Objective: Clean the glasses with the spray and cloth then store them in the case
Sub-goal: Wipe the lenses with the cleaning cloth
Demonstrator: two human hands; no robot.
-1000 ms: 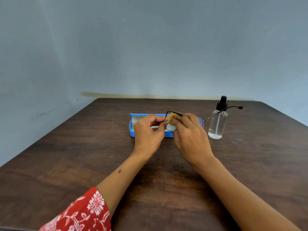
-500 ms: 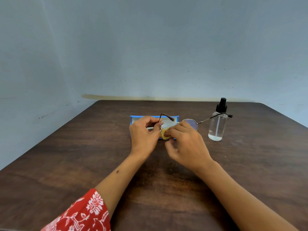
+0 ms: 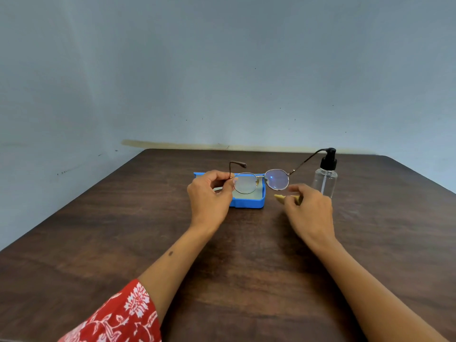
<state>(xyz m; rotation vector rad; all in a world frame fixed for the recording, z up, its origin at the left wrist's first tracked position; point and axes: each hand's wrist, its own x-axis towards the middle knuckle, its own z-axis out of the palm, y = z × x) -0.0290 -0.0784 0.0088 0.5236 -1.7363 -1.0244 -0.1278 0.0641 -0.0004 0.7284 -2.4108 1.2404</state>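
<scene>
Round metal-framed glasses [image 3: 276,179] hang in the air above the open blue case [image 3: 249,202], both temples unfolded. My left hand [image 3: 209,193] pinches the frame at its left hinge. My right hand [image 3: 308,208] is apart from the glasses, just below the right lens, and pinches a small yellow cloth [image 3: 280,198]. A clear spray bottle [image 3: 325,178] with a black pump stands upright to the right of that hand.
The dark wooden table [image 3: 123,230] ends at a pale wall close behind the case. A red floral sleeve [image 3: 118,317] covers my left upper arm at the bottom left.
My right hand has drawn the cloth off the left lens and moved right and down, away from the frame. The glasses now hang level, held by the left hand alone.
</scene>
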